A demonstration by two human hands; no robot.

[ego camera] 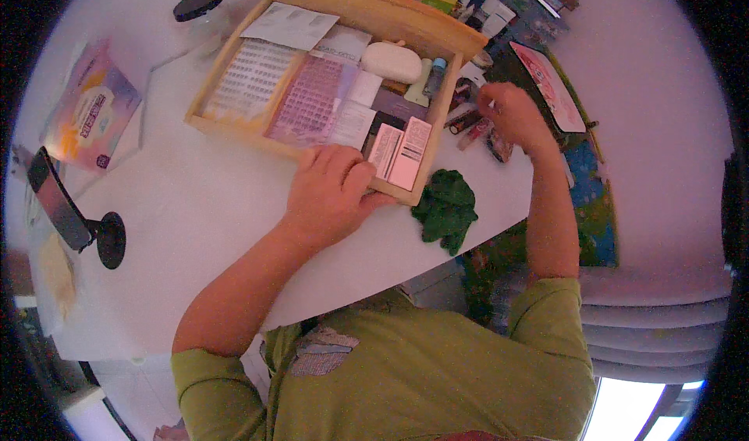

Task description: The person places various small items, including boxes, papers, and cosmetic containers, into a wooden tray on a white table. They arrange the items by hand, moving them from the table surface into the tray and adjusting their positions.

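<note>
A wooden drawer (199, 126) lies on the white table, filled with small cosmetic items. My left hand (330, 192) grips its near rim, fingers over the edge and thumb along the outside. By those fingers, two pink boxes (411, 154) stand in the near right corner. White and purple trays of false lashes (313, 98) fill the left and middle. Behind them sit a cream oval case (391, 62) and a blue-capped bottle (436, 78). My right hand (509, 113) hovers over loose makeup tubes (465, 122) right of the drawer, fingers curled; whether they hold anything is hidden.
A crumpled dark green cloth (446, 210) lies at the drawer's near right corner. On the left are a phone on a stand (61, 201), a colourful packet (93, 113) and a black-lidded jar (202, 8). Bottles and boxes (497, 16) crowd the back right, near a pink-faced panel (547, 84).
</note>
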